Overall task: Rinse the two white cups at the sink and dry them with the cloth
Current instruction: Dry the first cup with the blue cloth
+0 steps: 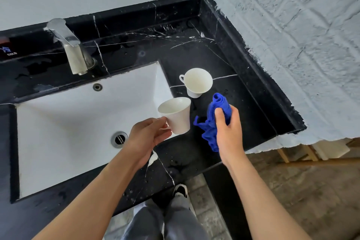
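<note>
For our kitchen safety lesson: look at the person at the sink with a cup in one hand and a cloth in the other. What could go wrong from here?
1. The left hand holds the white cup only by its handle, tilted over the sink edge; it might slip and chip.
2. The second cup stands close to the blue cloth in the right hand; a careless swing could knock it.
3. The black counter looks wet, so cups could slide.

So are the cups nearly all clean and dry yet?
Partway, it seems. One white cup stands on the black counter, apparently finished. The left hand holds the other cup by its handle at the sink's edge, and the right hand grips the blue cloth. Drying this cup is left.
</note>
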